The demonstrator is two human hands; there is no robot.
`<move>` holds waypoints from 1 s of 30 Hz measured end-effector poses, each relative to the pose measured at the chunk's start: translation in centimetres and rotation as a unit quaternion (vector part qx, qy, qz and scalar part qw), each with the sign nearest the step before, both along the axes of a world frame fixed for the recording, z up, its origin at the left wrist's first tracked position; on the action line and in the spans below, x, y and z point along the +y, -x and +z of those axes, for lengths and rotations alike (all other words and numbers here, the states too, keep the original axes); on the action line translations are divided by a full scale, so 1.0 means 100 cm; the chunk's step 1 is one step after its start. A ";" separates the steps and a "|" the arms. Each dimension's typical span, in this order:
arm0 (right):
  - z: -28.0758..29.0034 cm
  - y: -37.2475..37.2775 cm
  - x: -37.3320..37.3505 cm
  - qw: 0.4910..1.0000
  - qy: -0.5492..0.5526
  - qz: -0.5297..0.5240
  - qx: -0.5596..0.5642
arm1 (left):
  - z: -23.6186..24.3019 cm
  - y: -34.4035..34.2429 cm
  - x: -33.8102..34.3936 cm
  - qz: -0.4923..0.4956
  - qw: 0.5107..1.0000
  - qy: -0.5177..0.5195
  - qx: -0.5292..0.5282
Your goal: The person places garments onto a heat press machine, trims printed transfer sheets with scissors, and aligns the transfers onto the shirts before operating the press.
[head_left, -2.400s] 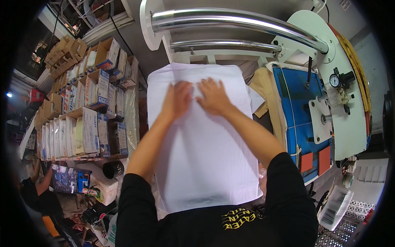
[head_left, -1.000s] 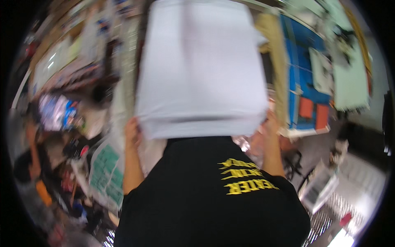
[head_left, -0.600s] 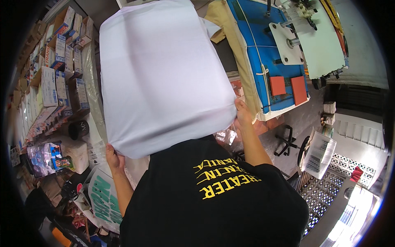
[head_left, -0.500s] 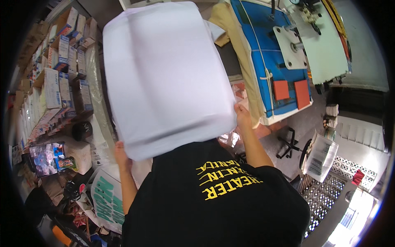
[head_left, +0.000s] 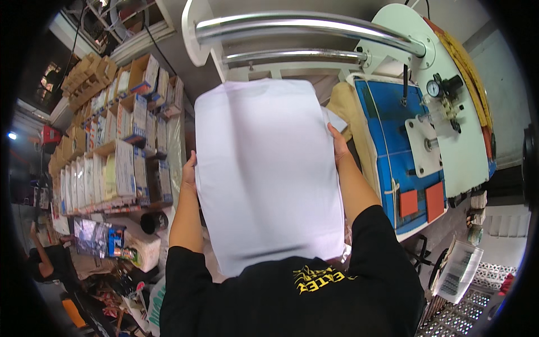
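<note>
White cloth (head_left: 269, 174), with a short sleeve-like flap at its far right, is drawn smooth over a flat, rounded-corner shape in front of me. A soft crease runs down its left half, and wrinkles lie near its close end. My left hand (head_left: 191, 172) grips the left side edge, thumb up and fingers partly hidden behind the cloth. On the opposite edge, a little farther away, my right hand (head_left: 339, 147) holds the cloth just below the flap. Whatever supports the cloth is hidden beneath it.
Chrome bars (head_left: 314, 25) of a machine span the far side. To the right are a blue padded bed (head_left: 387, 140) with red squares and a pressure gauge (head_left: 433, 88). Stacked cartons (head_left: 120, 163) line the left. Another person (head_left: 50, 261) is at far left.
Both hands have moved up the cloth's sides, from its near corners toward the far end. The view has tilted up, bringing the chrome bars and the other person into sight.
</note>
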State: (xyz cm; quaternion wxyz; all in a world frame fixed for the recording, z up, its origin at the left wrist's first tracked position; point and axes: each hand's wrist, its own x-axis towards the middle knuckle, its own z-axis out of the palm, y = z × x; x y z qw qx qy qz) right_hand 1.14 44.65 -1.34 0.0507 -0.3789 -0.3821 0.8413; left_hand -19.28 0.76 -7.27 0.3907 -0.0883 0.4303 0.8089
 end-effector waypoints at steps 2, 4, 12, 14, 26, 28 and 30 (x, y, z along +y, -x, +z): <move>-0.017 0.021 0.024 0.994 -0.018 -0.088 0.068 | -0.007 0.038 0.015 0.007 0.999 0.048 0.023; -0.046 0.030 0.058 0.981 -0.038 -0.169 0.088 | -0.017 0.066 0.011 0.083 0.990 0.084 0.072; -0.081 0.049 0.064 0.912 -0.311 -0.246 -0.104 | -0.073 0.096 -0.082 0.168 0.985 -0.006 0.026; -0.096 0.023 0.084 0.926 -0.298 -0.226 -0.046 | -0.051 0.090 -0.036 0.239 0.961 0.131 0.051; -0.088 0.025 0.095 0.878 -0.438 -0.124 -0.151 | -0.042 0.098 -0.013 0.258 0.960 0.111 0.020; -0.078 0.027 0.083 0.757 -0.560 -0.061 -0.331 | -0.041 0.082 0.009 0.225 0.931 0.263 0.114; -0.052 0.036 0.042 0.824 -0.456 -0.024 -0.335 | -0.039 0.052 0.012 0.150 0.887 0.409 0.154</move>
